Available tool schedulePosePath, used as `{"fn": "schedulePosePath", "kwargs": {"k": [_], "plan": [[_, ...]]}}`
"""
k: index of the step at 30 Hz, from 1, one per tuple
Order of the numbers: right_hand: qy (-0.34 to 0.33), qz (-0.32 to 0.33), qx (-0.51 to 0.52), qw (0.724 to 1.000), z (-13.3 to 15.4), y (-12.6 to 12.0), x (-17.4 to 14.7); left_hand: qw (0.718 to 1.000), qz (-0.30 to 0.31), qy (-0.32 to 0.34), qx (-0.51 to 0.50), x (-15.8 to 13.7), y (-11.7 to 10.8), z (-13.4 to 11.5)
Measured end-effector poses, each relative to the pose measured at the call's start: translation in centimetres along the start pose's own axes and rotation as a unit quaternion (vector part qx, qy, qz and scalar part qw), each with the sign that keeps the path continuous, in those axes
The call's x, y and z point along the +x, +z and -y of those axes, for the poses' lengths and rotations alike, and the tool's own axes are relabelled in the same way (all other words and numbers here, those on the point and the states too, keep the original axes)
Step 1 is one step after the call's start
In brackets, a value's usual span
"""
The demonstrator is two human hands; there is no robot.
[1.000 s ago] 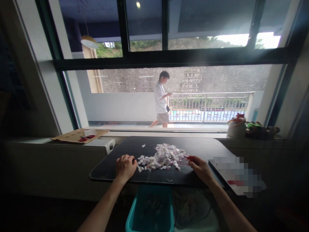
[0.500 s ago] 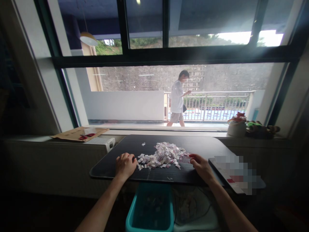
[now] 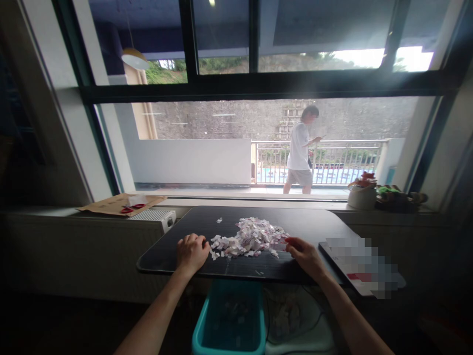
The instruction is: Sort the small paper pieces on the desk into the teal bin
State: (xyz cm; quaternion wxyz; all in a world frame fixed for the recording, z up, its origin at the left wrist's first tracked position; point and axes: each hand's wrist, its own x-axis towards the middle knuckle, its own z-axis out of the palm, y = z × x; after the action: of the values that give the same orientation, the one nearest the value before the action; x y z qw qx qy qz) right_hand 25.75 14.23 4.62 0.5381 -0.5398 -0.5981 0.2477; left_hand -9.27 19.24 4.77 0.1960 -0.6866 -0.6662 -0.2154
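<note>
A loose pile of small torn paper scraps point(image 3: 258, 236), whitish with some pink, lies on the black tabletop point(image 3: 306, 222). Close to the pile's left end, my left hand point(image 3: 192, 251) rests on the table with its fingers curled in. Whatever is inside those fingers, if anything, is hidden. My right hand point(image 3: 305, 254) reaches the pile's right edge, index finger and thumb drawn together at the scraps. What lies between these fingertips is too small to tell. One small scrap point(image 3: 219, 220) sits apart, behind the pile.
Below the table's front edge stands a turquoise bin point(image 3: 199, 330) with scraps inside. A partly blurred flat board point(image 3: 342, 266) juts over the right edge. Red-handled scissors point(image 3: 135, 207) lie on a brown envelope point(image 3: 107, 204) at left. Outside the window, a person point(image 3: 300, 148) walks past.
My right hand has moved slightly left, onto the edge of the scraps. My left hand stays in place. The person outside has walked to the right.
</note>
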Motion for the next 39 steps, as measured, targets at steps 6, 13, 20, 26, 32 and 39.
{"fn": "schedulePosePath", "kwargs": {"k": [6,13,20,26,32,39], "plan": [[0.008,-0.014,0.003,1.0,-0.1,0.0,0.1,1.0,-0.001,-0.002,0.0,0.0,0.0,0.0],[-0.013,0.048,0.032,0.998,0.3,0.0,-0.4,1.0,0.002,-0.005,0.002,0.0,-0.1,-0.1],[-0.027,0.053,0.023,0.998,-0.1,0.3,-0.1,1.0,0.003,-0.008,0.005,0.0,-0.1,-0.1],[-0.051,0.055,-0.009,0.997,-0.2,1.1,-0.1,1.0,0.005,-0.007,0.007,-0.1,-0.2,-0.1],[-0.063,0.032,-0.039,0.997,-0.1,1.6,-0.5,1.0,0.002,-0.005,0.003,0.0,-0.1,0.0],[-0.085,0.063,-0.045,0.993,-0.3,2.1,-1.0,1.0,-0.001,-0.004,0.0,-0.1,0.1,0.1]]}}
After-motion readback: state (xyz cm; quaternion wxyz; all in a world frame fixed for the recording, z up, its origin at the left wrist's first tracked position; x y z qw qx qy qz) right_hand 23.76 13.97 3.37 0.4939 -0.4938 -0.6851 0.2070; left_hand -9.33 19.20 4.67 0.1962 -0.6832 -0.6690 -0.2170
